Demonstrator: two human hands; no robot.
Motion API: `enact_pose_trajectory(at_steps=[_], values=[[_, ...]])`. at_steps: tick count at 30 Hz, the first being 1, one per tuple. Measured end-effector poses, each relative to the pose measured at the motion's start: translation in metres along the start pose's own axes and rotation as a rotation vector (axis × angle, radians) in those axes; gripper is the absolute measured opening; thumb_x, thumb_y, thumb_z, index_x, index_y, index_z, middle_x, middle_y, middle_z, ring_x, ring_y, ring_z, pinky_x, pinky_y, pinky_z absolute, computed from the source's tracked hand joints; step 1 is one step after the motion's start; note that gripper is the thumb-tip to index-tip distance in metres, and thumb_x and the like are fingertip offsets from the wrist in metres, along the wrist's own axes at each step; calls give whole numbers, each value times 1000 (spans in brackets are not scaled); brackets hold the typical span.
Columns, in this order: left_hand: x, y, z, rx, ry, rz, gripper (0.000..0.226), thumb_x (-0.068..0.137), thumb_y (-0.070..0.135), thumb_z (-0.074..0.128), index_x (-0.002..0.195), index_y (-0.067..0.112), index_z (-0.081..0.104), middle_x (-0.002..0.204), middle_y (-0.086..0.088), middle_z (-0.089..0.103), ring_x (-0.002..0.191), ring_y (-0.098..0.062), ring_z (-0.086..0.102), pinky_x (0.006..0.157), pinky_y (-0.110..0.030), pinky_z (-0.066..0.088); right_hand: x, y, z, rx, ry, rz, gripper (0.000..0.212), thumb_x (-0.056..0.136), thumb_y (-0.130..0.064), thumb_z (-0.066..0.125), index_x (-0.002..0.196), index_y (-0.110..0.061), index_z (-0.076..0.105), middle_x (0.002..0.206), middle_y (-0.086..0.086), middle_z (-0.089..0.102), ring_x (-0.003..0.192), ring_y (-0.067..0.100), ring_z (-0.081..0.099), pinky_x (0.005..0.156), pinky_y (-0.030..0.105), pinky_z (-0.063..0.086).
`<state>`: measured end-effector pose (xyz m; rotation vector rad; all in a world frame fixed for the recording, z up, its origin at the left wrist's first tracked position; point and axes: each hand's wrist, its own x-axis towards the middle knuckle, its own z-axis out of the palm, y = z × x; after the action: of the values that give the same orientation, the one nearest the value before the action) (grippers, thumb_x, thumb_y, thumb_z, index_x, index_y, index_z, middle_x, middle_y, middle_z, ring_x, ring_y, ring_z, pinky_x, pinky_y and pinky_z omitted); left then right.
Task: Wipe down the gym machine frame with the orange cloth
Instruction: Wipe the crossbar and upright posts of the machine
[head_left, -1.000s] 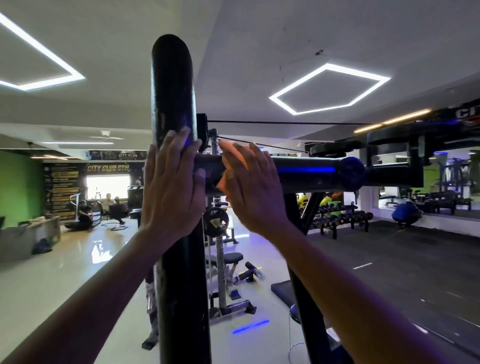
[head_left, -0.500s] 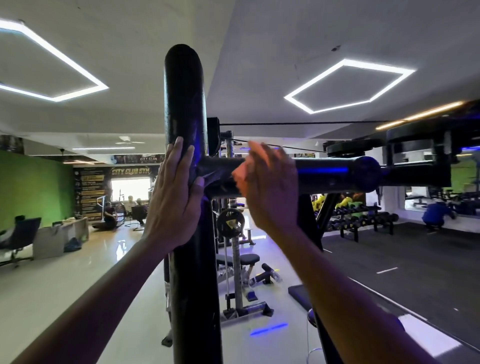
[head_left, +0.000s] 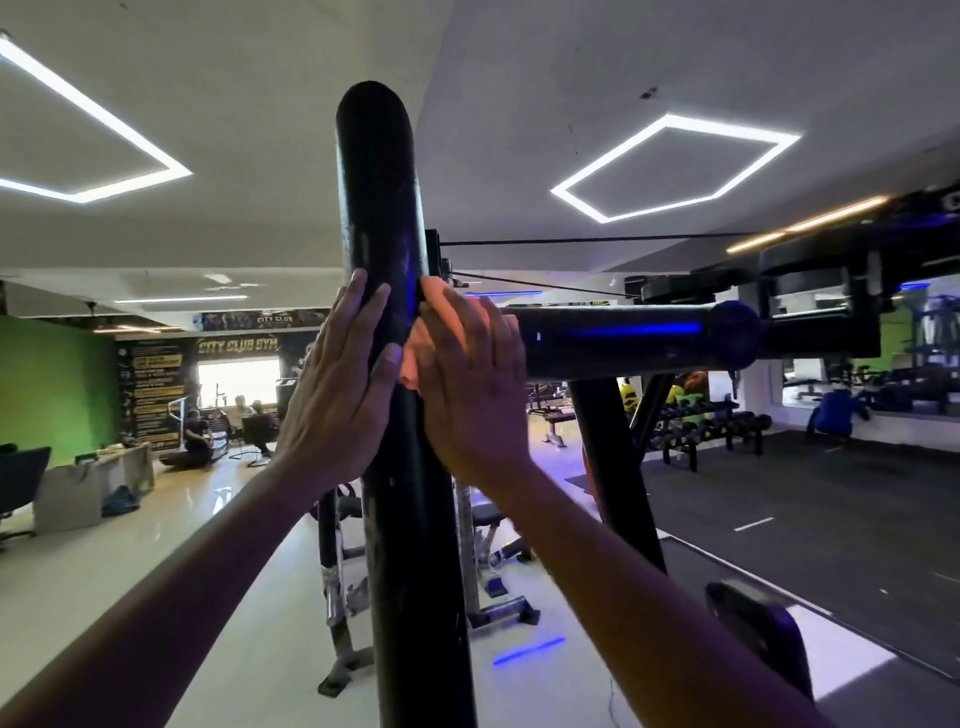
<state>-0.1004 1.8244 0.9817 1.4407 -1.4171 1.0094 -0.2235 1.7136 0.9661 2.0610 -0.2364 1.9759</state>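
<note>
A black upright post (head_left: 376, 197) of the gym machine frame rises in the middle of the view, and a black horizontal bar (head_left: 623, 340) branches off it to the right. My left hand (head_left: 340, 387) lies flat against the post's left side with straight fingers. My right hand (head_left: 470, 387) presses the orange cloth (head_left: 418, 345) onto the joint where the bar meets the post. The cloth is mostly hidden under my palm and fingers; only its left and upper edges show.
A thin cable (head_left: 597, 240) runs right from the post's top joint. A black padded part (head_left: 763, 631) sits low on the right. Weight benches (head_left: 493, 525), a dumbbell rack (head_left: 706, 421) and seated people (head_left: 197, 436) fill the gym floor behind.
My right hand has slid the cloth left along the horizontal bar to its joint with the post. My left hand has stayed on the post.
</note>
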Motion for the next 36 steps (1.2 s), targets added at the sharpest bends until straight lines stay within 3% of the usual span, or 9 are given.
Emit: enact_pose_trajectory(at_steps=[4, 7, 11, 13, 15, 17, 22, 29, 36], values=[[0, -1, -2, 13, -13, -3, 58, 117, 36, 40, 172, 28, 24, 182, 17, 4, 166, -2, 9, 132, -36, 18, 10, 67, -28, -55, 24, -2, 45, 117, -35, 40, 146, -13, 66, 150, 5, 64, 133, 26, 59, 113, 51, 45], [-1, -4, -3, 0, -30, 2, 59, 117, 34, 41, 173, 29, 24, 181, 21, 2, 166, -2, 8, 133, -38, 18, 11, 69, -21, -141, 81, 215, 49, 119, -40, 34, 147, -16, 65, 156, 2, 60, 142, 29, 54, 120, 55, 38], [-1, -7, -2, -43, -23, 22, 59, 117, 35, 39, 173, 27, 21, 182, 17, 3, 166, 0, 5, 134, -37, 15, -7, 14, -3, -49, -83, -37, 51, 119, -35, 38, 165, -14, 49, 172, 9, 42, 159, 32, 38, 133, 53, 23], [-2, -10, -2, -60, -22, 21, 61, 117, 35, 38, 174, 25, 18, 182, 16, 5, 166, 0, 5, 135, -37, 14, 2, 36, -23, -38, -64, -105, 50, 118, -34, 41, 161, -12, 54, 163, 12, 53, 148, 31, 47, 124, 51, 36], [-5, -13, -2, -66, -17, 22, 63, 116, 37, 38, 174, 26, 17, 182, 16, 5, 167, -2, 6, 136, -37, 14, 15, 56, -36, -20, -7, 105, 52, 116, -37, 36, 156, -11, 57, 151, 9, 61, 135, 25, 50, 113, 48, 42], [-8, -16, -1, -70, -11, 19, 63, 115, 39, 37, 174, 26, 17, 182, 17, 5, 166, -2, 8, 135, -34, 13, 16, 39, -27, -12, 3, 218, 57, 117, -45, 29, 161, -15, 52, 159, 6, 55, 146, 23, 42, 121, 46, 35], [-9, -18, -1, -86, -18, 19, 62, 116, 39, 35, 175, 28, 18, 182, 16, 5, 166, 0, 8, 132, -23, 10, -21, 5, -4, 31, -210, -53, 54, 120, -32, 38, 173, -21, 34, 184, 4, 16, 172, 26, -1, 139, 53, 4], [-1, -26, -2, -144, -15, 8, 61, 119, 39, 33, 175, 28, 14, 182, 15, 4, 166, 2, 5, 121, -1, -2, 34, -2, -2, 29, -265, 91, 59, 120, -49, 18, 175, -29, 24, 185, -4, 14, 172, 21, 4, 138, 52, 13], [9, -29, -2, -269, -27, -33, 58, 119, 30, 38, 174, 30, 17, 182, 17, 8, 163, 7, 5, 128, -12, 9, -11, -11, -6, 41, -299, -3, 59, 122, -37, 29, 177, -23, 14, 186, -1, 1, 171, 19, -11, 140, 48, -1]])
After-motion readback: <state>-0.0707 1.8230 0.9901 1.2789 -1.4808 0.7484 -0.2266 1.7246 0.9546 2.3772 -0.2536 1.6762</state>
